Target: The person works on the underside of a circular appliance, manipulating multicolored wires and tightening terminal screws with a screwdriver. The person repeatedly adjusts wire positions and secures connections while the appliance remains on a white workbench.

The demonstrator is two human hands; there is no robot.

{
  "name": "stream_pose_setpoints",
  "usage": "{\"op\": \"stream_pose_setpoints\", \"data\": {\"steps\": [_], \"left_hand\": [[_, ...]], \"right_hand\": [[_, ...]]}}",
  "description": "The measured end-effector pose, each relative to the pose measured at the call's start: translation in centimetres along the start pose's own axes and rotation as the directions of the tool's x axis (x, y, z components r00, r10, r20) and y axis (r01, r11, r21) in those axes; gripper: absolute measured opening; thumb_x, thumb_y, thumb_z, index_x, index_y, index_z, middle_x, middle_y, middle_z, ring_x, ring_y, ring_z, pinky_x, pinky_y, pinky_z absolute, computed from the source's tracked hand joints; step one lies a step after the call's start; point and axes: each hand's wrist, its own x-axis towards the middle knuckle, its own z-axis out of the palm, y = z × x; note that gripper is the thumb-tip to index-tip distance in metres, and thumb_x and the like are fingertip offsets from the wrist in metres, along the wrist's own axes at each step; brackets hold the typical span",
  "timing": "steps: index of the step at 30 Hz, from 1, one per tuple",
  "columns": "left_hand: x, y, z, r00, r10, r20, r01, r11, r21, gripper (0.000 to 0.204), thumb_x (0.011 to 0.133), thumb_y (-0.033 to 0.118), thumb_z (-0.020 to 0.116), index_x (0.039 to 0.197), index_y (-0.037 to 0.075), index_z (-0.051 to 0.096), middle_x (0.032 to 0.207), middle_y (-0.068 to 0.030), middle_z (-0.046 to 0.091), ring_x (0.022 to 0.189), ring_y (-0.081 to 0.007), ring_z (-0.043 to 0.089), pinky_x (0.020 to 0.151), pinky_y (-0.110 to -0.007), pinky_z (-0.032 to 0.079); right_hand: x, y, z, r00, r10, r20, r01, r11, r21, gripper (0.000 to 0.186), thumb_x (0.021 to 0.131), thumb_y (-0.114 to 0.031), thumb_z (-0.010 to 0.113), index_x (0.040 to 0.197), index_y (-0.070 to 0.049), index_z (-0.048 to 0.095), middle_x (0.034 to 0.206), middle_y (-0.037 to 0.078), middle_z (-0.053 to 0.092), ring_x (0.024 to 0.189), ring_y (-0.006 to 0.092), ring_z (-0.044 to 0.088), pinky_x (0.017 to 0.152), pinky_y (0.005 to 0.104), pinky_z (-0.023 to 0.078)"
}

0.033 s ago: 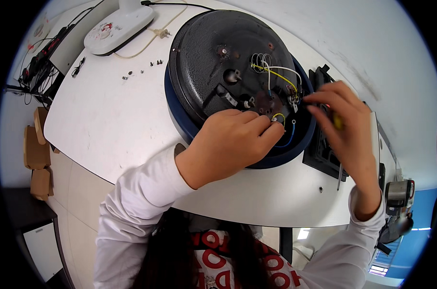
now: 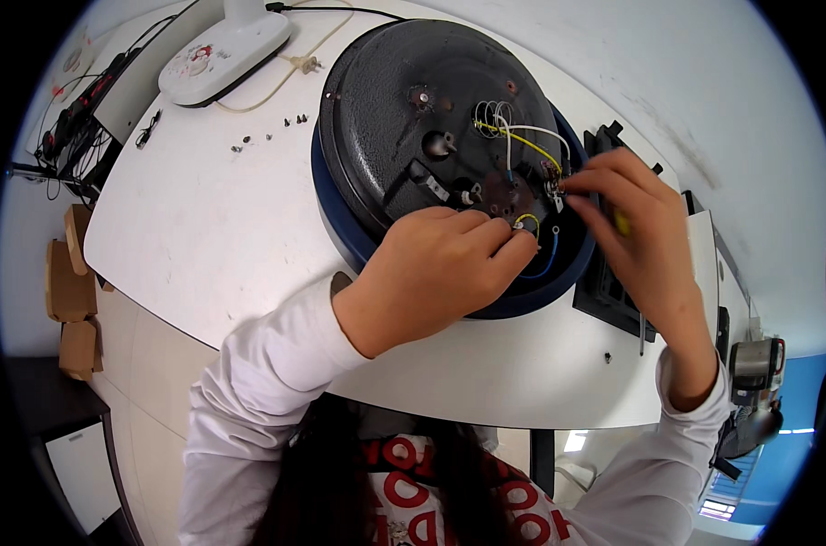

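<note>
Glossy black round metal plate (image 2: 386,114), upper centre of frame, offset over dark blue round shell (image 2: 332,218). Thin white wire (image 2: 542,129) and yellow wire (image 2: 533,146) cross plate's right side; blue ring-tipped wire (image 2: 554,257) curves, right of centre.

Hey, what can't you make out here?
All in the head view:
Black base, part under the left hand: covered by that hand.
Yellow thing in the right hand: mostly hidden by that hand, blurred.
What the right hand's grip touches: too small and blurred.
White stand, top: cut off by upper edge.
Tiny parts: too small to identify.
</note>
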Motion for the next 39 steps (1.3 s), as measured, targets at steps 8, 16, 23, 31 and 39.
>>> {"op": "stream_pose_setpoints", "data": {"steps": [8, 16, 23, 31, 39], "left_hand": [[0.0, 0.0, 0.1, 1.0, 0.002, 0.018, -0.002, 1.0, 0.003, 0.016, 0.074, 0.01, 0.064, 0.089, 0.006, 0.063, 0.075, -0.002, 0.062, 0.065, -0.0184, 0.065, 0.056, -0.028, 0.051], [-0.1, 0.0, 0.0, 1.0, 0.005, 0.022, -0.005, 1.0, 0.0, 0.017, 0.074, 0.01, 0.064, 0.09, 0.006, 0.064, 0.076, -0.0023, 0.063, 0.067, -0.0187, 0.065, 0.057, -0.029, 0.051], [0.1, -0.1, 0.1, 0.996, -0.054, -0.076, 0.053, 0.999, -0.013, 0.021, 0.07, 0.006, 0.073, 0.09, 0.006, 0.066, 0.08, -0.0024, 0.064, 0.073, -0.02, 0.064, 0.059, -0.029, 0.051], [1.9, -0.4, -0.3, 0.965, -0.232, -0.123, 0.237, 0.971, 0.025, 0.012, 0.073, 0.006, 0.074, 0.081, 0.011, 0.068, 0.088, -0.0007, 0.062, 0.083, -0.0218, 0.055, 0.065, -0.032, 0.048], [4.8, -2.8, -0.3, 0.975, -0.212, 0.071, 0.189, 0.951, 0.247, 0.006, 0.076, 0.013, 0.073, 0.08, 0.011, 0.069, 0.083, -0.0001, 0.06, 0.084, -0.0231, 0.056, 0.068, -0.038, 0.047]], "right_hand": [[1.3, 1.3, 4.2, 0.99, 0.095, 0.104, -0.086, 0.993, -0.081, 0.012, 0.081, -0.016, 0.071, 0.085, -0.005, 0.067, 0.087, 0.007, 0.063, 0.075, 0.0295, 0.064, 0.065, 0.0378, 0.05], [1.3, 1.4, 4.4, 0.988, 0.128, 0.085, -0.122, 0.99, -0.067, 0.014, 0.081, -0.016, 0.073, 0.085, -0.004, 0.069, 0.084, 0.008, 0.064, 0.073, 0.0297, 0.064, 0.065, 0.038, 0.049], [1.7, 2.4, 2.9, 0.936, 0.284, 0.21, -0.326, 0.923, 0.206, 0.016, 0.082, -0.014, 0.073, 0.092, -0.001, 0.073, 0.08, 0.011, 0.069, 0.068, 0.0205, 0.064, 0.064, 0.0304, 0.049], [1.7, 3.5, 2.7, 0.828, 0.395, 0.398, -0.553, 0.693, 0.463, 0.017, 0.087, -0.016, 0.071, 0.096, -0.001, 0.074, 0.076, 0.002, 0.067, 0.056, 0.0049, 0.052, 0.049, 0.0216, 0.043], [1.4, 3.9, 2.7, 0.842, 0.369, 0.393, -0.538, 0.617, 0.574, 0.019, 0.086, -0.017, 0.073, 0.096, -0.001, 0.074, 0.072, 0.001, 0.063, 0.055, 0.0057, 0.051, 0.05, 0.0222, 0.042]]}}
